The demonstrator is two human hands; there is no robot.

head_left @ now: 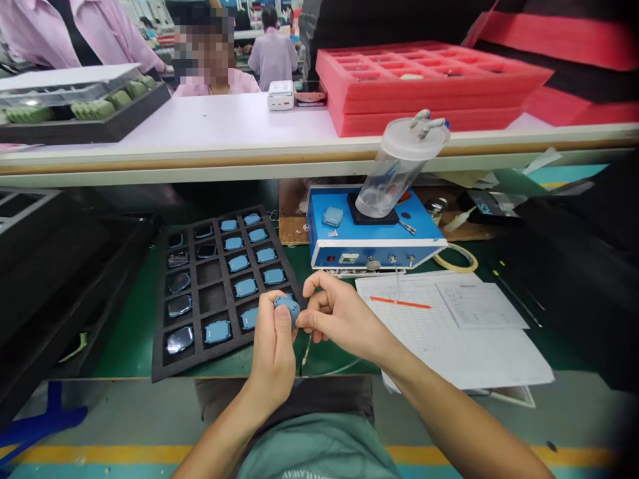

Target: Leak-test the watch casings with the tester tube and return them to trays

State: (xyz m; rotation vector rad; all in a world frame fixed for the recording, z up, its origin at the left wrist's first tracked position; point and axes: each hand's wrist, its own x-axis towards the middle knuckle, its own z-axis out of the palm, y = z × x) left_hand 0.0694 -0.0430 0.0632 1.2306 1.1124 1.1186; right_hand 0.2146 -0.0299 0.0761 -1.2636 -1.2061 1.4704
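My left hand [272, 356] grips a rounded blue plastic casing [287, 309] between thumb and fingers, just above the lower right corner of a black foam tray [162, 362]. My right hand [339, 319] reaches in from the right, its thumb and fingertips against the casing's side. A thin pale stick [306, 351] shows below my hands, and I cannot tell whether it is held. The tray's pockets contain several blue casings [218, 331] and several glossy dark lens-like pieces [180, 340]; some pockets look bare.
A blue bench machine [374, 239] stands behind my hands, carrying a clear plastic jar [394, 179] and a blue casing [332, 216]. Printed papers [449, 332] lie to the right. A white shelf [224, 126] above holds stacked red foam trays [424, 86]. Co-workers in pink sit beyond it.
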